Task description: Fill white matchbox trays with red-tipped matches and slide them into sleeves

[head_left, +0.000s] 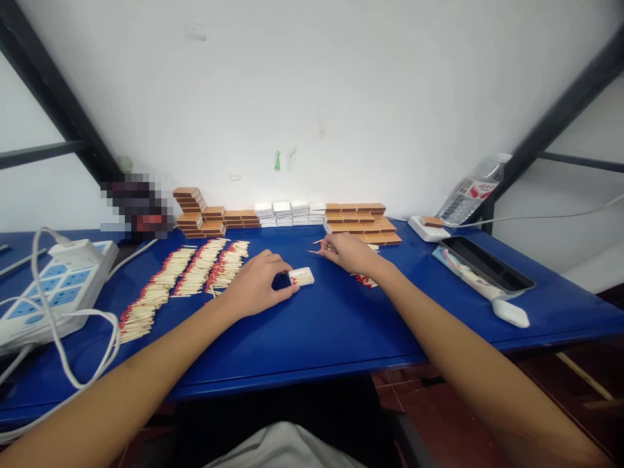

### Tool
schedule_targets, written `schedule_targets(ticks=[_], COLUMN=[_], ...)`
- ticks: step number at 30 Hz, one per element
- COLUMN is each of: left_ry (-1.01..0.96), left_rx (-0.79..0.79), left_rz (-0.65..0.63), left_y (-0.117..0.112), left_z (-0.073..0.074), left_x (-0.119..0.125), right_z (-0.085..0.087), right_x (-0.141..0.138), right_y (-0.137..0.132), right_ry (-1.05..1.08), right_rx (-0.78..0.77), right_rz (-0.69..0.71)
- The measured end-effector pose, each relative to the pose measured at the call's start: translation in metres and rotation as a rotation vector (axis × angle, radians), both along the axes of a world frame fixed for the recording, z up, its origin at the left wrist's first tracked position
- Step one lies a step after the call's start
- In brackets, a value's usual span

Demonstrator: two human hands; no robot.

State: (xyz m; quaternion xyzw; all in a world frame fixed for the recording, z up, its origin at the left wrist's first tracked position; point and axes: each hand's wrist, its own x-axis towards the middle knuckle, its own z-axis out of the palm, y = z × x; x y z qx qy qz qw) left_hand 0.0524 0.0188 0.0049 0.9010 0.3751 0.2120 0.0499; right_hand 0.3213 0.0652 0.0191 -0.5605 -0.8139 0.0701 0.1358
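My left hand (260, 281) grips the left end of a small white matchbox tray (303, 277) between thumb and fingers. Several matches with red heads lie inside it, and it rests on the blue table (312, 338). To the right and a little farther back, my right hand (347, 252) pinches matches (316, 252) whose ends stick out to the left. Under my right wrist, partly hidden, is a small pile of matches (365, 281). Left of my left hand, long rows of red-headed matches (158, 292) are spread over the table.
Along the wall stand stacks of brown matchboxes (363, 224) and white trays (291, 213). A power strip (58, 286) with looping white cables is at the left. On the right are a plastic bottle (472, 192), a dark open case (487, 263) and a white earbud case (510, 312).
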Motion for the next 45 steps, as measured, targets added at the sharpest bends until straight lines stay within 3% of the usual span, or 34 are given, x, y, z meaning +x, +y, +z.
schedule_targets(ticks=[5,9,31,34,37,39,45], left_ry=[-0.017,-0.010,-0.005,-0.010,-0.021,-0.027,-0.036], left_rx=[0.001,-0.009,-0.031,-0.025,-0.016,-0.017,-0.023], left_rz=[0.010,0.012,0.014,0.006,-0.008,-0.021,-0.033], left_y=[0.000,-0.001,-0.001,0.000,0.000,-0.001,-0.002], left_z=[-0.001,0.000,0.002,0.001,0.001,0.001,0.003], left_x=[0.000,0.001,0.001,0.000,0.001,0.001,0.000], right_z=[0.013,0.010,0.005,0.008,0.010,0.010,0.003], right_x=[-0.002,-0.012,-0.019,-0.011,0.001,0.009,0.014], right_y=[-0.014,-0.020,-0.022,-0.017,-0.009,-0.003,0.005], right_ry=[0.183,0.187,0.204,0.205,0.109,0.008,-0.080], right_rx=[-0.129,-0.183,-0.221,-0.117,0.030,0.047,-0.007], right_rz=[0.224,0.358,0.372,0.271,0.034,-0.077,-0.105])
